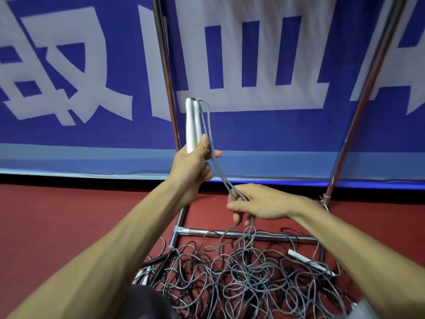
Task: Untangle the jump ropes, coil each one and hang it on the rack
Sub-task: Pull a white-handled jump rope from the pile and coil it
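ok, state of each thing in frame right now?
left hand: grips both white handles.
handles: together, upright, cord leaving their tops.
cord: two gray strands, run down through right hand into pile.
right hand: fingers curled round cord.
pile: tangled, on floor.
loose handle: lying in pile.
rack: standing; pile's cords cross its bottom bar.
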A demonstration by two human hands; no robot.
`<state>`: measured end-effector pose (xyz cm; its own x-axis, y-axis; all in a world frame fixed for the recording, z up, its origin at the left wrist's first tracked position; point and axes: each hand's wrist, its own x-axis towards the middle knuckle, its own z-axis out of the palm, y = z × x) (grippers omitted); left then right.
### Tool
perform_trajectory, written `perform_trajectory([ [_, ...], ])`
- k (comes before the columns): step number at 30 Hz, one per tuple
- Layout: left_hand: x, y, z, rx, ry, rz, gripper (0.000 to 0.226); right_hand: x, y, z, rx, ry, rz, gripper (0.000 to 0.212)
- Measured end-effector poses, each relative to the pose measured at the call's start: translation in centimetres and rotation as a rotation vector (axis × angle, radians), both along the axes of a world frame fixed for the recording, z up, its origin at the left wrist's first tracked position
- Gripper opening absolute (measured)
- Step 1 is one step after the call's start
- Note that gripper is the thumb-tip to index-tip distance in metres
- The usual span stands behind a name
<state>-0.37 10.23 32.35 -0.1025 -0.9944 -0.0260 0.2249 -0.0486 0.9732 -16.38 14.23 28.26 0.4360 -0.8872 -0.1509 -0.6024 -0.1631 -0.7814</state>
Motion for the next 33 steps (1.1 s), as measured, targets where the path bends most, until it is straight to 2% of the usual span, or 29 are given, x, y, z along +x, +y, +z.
perform_trajectory([
  [2, 0.1, -0.5, -0.2, 0.004, -0.017, 0.055, 0.025, -0.4, 0.0, 0.3, 0.026, -0.009, -0.016, 0.013],
  [4, 0.1, -0.7, -0.8, -0.037, -0.153, 0.093, 0.025, -1.0, 0.0, 0.4, -0.034, 0.104, -0.020, 0.013],
  [6, 0.3, -0.9, -1.8, -0.191, -0.490, 0.128, 0.027, -1.5, 0.0, 0.4, -0.107, 0.251, -0.003, 0.011],
  [9, 0.6, -0.9, -2.9, -0.393, -0.946, 0.086, 0.029, -2.0, 0.1, 0.2, -0.084, 0.291, -0.005, 0.007],
  [11, 0.6, -0.9, -3.2, -0.380, -1.165, 0.060, 0.037, -2.4, 0.0, 0.6, -0.087, 0.220, -0.048, 0.007],
  [14, 0.9, -1.1, -3.4, -0.355, -1.441, -0.032, 0.047, -3.7, -0.3, 1.8, -0.224, 0.195, -0.113, 0.012],
  [19, 0.4, 1.0, -2.3, -0.433, -1.473, -0.359, 0.049, -5.4, -0.3, 2.8, -0.347, 0.130, -0.253, 0.023],
  [23, -0.7, 2.6, -1.0, -0.544, -1.506, -0.492, 0.055, -5.7, 0.0, 3.4, -0.357, -0.073, -0.403, 0.023],
  [27, -0.6, 3.1, -1.0, -0.671, -1.502, -0.527, 0.059, -5.9, 0.1, 3.9, -0.387, -0.080, -0.471, 0.013],
  [30, -0.3, 3.3, -0.7, -0.693, -1.382, -0.526, 0.048, -5.9, 0.4, 4.5, -0.309, -0.280, -0.543, 0.010],
  [33, 0.1, 3.4, -0.3, -0.722, -1.321, -0.548, 0.049, -5.5, 0.7, 4.7, -0.182, -0.462, -0.572, 0.010],
])
